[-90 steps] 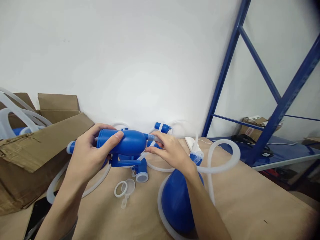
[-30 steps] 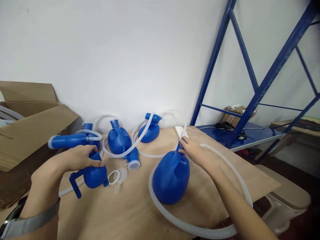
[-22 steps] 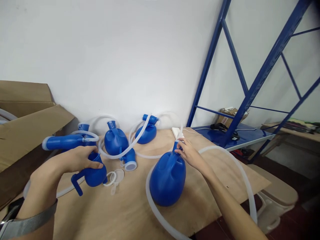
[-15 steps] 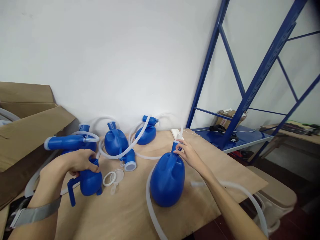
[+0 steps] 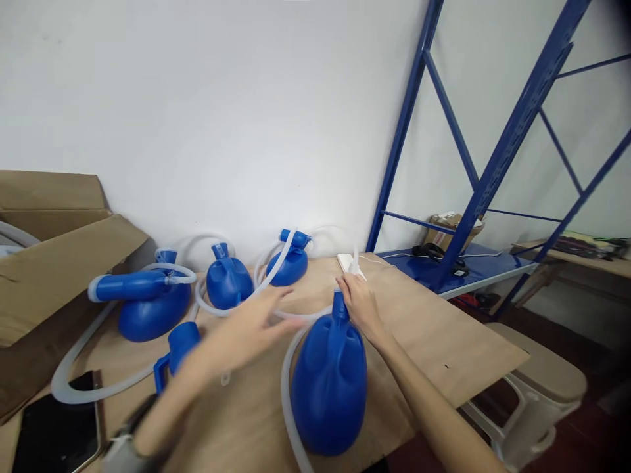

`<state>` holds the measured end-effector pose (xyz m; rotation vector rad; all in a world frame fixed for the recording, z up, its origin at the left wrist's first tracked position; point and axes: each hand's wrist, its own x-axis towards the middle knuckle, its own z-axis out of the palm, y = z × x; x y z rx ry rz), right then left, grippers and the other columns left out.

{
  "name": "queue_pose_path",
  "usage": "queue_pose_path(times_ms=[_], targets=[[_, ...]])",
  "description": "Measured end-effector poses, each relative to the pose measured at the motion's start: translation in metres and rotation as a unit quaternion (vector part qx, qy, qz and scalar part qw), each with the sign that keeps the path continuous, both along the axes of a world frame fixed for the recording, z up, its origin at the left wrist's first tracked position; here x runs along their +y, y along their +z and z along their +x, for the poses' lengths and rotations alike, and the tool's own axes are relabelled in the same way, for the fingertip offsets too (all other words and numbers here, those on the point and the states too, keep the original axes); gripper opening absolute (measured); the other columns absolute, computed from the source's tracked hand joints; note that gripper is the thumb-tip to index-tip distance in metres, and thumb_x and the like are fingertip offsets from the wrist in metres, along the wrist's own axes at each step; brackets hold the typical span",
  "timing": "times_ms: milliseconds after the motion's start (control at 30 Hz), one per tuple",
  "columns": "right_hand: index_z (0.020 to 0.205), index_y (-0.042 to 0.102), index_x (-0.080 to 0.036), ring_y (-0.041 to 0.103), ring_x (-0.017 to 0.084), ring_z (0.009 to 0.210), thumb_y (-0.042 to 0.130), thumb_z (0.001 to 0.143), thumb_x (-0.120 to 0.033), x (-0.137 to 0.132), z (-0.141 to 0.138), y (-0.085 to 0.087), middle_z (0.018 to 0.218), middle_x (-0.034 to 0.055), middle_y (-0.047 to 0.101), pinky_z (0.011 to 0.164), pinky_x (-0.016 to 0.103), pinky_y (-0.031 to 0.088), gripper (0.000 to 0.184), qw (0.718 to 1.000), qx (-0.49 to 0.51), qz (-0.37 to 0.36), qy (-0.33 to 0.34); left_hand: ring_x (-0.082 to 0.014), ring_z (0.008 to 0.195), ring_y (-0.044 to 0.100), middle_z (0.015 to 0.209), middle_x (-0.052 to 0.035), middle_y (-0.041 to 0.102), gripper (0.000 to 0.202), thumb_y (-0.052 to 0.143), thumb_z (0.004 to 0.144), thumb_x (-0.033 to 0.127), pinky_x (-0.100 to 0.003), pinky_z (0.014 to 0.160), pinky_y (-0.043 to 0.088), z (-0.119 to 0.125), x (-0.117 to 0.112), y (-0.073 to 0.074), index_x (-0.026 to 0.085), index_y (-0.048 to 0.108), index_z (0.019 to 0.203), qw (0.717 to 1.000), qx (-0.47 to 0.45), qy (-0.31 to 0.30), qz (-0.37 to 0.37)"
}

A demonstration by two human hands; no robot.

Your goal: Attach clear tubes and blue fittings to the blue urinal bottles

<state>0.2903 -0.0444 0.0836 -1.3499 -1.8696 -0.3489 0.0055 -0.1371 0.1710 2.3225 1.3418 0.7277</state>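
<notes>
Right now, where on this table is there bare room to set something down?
Widest bare plywood lies right of the large blue bottle, whose neck the right hand holds, to the edge. A smaller patch sits behind it, by the white block. The left end is crowded with bottles and tubing.

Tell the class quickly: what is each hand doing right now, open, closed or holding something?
Left hand: open, fingers spread, holding nothing.
Right hand: closed, holding the neck of the blue plastic jug.
</notes>
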Motion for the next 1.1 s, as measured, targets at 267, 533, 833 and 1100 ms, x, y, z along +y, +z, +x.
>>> queue_pose_path(times_ms=[267,533,833,1100], targets=[[0.078,0.061,-0.022,0.061,0.021,0.068,0.030,0.110,-0.045,-0.003,-0.023,0.001,0.069,0.0056,0.065,0.064,0.030,0.038,0.049,0.996,0.078,0.025,-0.027,-0.0454,0.156,0.027,0.168,-0.0172,0.035,0.052,0.062,0.084,0.024,-0.066,0.124,0.029,0.107,-0.030,-0.073,0.020,0.063,0.135,0.995,0.076,-0.048,-0.043],[0.070,0.052,-0.023,0.057,0.020,0.058,0.035,0.098,-0.067,0.037,0.015,0.021,0.059,0.0014,0.059,0.060,0.030,0.038,0.054,0.952,0.297,-0.047,-0.058,-0.0369,0.156,0.031,0.160,-0.0121,0.046,0.033,0.052,0.067,-0.001,-0.063,0.126,0.032,0.100,-0.021,-0.079,0.021,0.068,0.088,0.993,0.061,-0.102,-0.025],[0.093,0.066,-0.018,0.068,0.028,0.088,0.032,0.104,-0.050,0.036,0.099,0.004,0.089,0.0130,0.074,0.077,0.035,0.048,0.049,0.961,0.169,-0.181,-0.127,-0.0429,0.151,0.039,0.164,-0.0143,0.042,0.032,0.056,0.089,0.019,-0.060,0.115,0.046,0.098,-0.023,-0.072,0.019,0.071,0.117,0.990,0.142,-0.004,0.022],[0.141,0.063,-0.024,0.050,0.030,0.144,0.065,0.091,-0.044,-0.006,0.070,-0.035,0.154,0.0127,0.055,0.121,0.048,0.039,0.054,0.935,0.023,-0.329,0.129,-0.0419,0.115,0.068,0.150,-0.0249,0.055,0.057,0.034,0.105,0.058,-0.050,0.078,0.061,0.097,-0.028,-0.065,0.017,0.066,0.129,0.966,0.221,0.112,0.074]])
